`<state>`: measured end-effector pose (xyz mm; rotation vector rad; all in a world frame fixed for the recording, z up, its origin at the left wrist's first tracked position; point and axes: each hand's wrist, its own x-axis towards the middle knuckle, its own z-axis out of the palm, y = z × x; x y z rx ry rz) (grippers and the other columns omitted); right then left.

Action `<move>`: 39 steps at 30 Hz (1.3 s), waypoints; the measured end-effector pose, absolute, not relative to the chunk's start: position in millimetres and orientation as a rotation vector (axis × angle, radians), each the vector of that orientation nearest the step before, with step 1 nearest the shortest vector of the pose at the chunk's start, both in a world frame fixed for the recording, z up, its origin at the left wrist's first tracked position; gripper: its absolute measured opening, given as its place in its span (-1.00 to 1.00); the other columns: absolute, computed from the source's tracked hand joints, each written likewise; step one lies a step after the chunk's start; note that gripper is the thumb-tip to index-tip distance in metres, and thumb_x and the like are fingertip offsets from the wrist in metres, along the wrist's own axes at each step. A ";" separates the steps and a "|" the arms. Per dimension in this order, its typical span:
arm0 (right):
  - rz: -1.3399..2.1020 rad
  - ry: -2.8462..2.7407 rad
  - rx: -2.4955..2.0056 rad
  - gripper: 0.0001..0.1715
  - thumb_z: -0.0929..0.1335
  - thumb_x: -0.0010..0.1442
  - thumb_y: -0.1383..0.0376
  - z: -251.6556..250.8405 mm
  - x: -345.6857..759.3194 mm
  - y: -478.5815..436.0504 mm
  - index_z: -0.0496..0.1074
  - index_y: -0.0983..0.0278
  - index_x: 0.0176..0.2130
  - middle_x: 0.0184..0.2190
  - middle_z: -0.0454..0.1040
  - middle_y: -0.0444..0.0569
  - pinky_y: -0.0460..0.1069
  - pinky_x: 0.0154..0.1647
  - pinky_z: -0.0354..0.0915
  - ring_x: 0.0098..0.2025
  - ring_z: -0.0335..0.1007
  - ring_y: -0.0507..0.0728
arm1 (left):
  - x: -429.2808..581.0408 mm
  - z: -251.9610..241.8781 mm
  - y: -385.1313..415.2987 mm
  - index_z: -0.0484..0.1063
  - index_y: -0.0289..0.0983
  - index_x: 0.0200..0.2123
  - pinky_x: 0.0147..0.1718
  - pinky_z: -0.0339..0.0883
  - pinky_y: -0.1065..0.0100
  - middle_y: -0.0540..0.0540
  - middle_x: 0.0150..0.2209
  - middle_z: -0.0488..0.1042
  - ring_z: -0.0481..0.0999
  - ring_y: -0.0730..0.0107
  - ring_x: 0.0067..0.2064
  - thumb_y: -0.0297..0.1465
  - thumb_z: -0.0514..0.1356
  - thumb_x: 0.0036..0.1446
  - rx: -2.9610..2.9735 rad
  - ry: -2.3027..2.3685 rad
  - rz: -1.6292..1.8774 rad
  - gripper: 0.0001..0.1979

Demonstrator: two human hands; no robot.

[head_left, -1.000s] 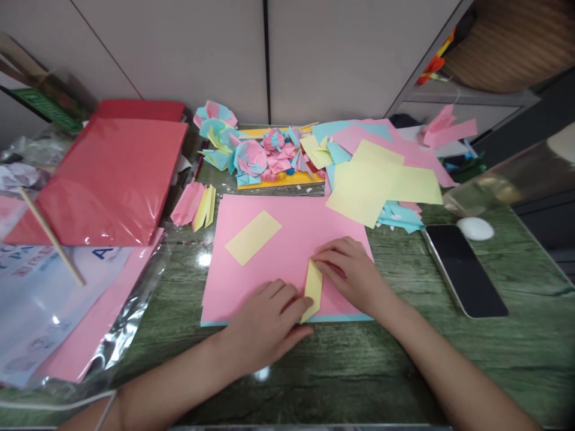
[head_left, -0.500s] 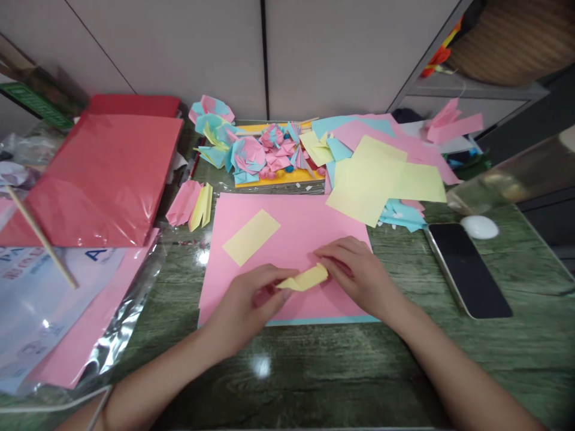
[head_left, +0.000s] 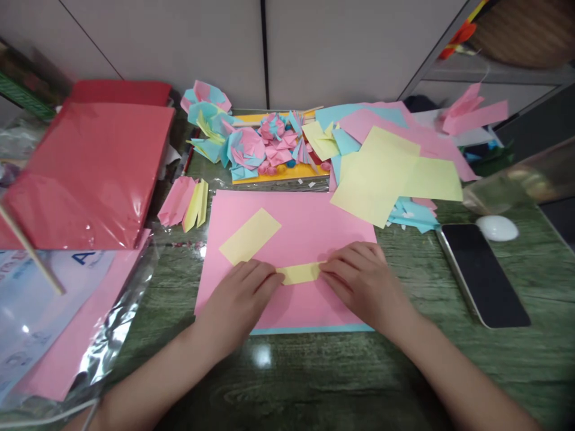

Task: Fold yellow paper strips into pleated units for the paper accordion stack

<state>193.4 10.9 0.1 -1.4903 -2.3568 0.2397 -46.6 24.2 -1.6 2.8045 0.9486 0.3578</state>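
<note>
A narrow folded yellow paper strip [head_left: 300,273] lies flat and crosswise on a large pink sheet [head_left: 309,227]. My left hand [head_left: 238,302] presses its fingertips on the strip's left end. My right hand [head_left: 362,281] presses down on the strip's right end. Both hands have their fingers close together and flat on the paper. A second yellow rectangle [head_left: 250,236] lies loose on the pink sheet, just above my left hand.
A phone [head_left: 483,273] and a white egg-shaped object [head_left: 496,227] lie at right on the green table [head_left: 314,383]. Loose yellow sheets [head_left: 386,179], folded paper flowers [head_left: 251,146], a red wrapped paper pack [head_left: 90,167], pink and yellow folded pieces [head_left: 183,202] and a stick [head_left: 29,248] surround the sheet.
The yellow strip was turned from upright to crosswise, lifted briefly between both hands, and now lies flat under my fingertips. The view shifted slightly left and down.
</note>
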 end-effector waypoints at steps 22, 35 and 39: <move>0.517 -2.168 -1.587 -0.72 0.37 0.04 0.14 -5.0 195.6 16.3 0.37 0.19 -0.23 -0.29 0.40 -0.07 0.08 -0.13 0.19 -0.18 0.28 0.13 | -42.0 8.5 16.7 0.37 -0.41 -0.13 -0.22 0.35 0.14 -0.21 -0.22 0.43 0.39 0.18 -0.17 -0.54 -0.01 0.17 2.850 0.984 0.302 -0.75; 0.351 -2.307 -1.420 -0.82 0.27 0.16 0.38 -6.9 199.7 16.4 0.42 0.23 -0.24 -0.27 0.45 -0.05 0.06 -0.13 0.16 -0.20 0.29 0.09 | -47.5 1.3 31.8 0.31 -0.39 -0.07 -0.24 0.34 0.20 -0.20 -0.19 0.43 0.38 0.24 -0.16 -0.55 -0.04 0.21 2.847 0.846 0.455 -0.74; 0.321 -2.307 -1.421 -0.82 0.26 0.17 0.36 -8.4 200.1 15.9 0.41 0.22 -0.21 -0.25 0.46 -0.07 0.06 -0.12 0.14 -0.20 0.28 0.09 | -47.8 -0.6 33.5 0.29 -0.40 -0.04 -0.22 0.34 0.20 -0.20 -0.17 0.43 0.37 0.25 -0.15 -0.56 -0.04 0.21 2.846 0.839 0.471 -0.73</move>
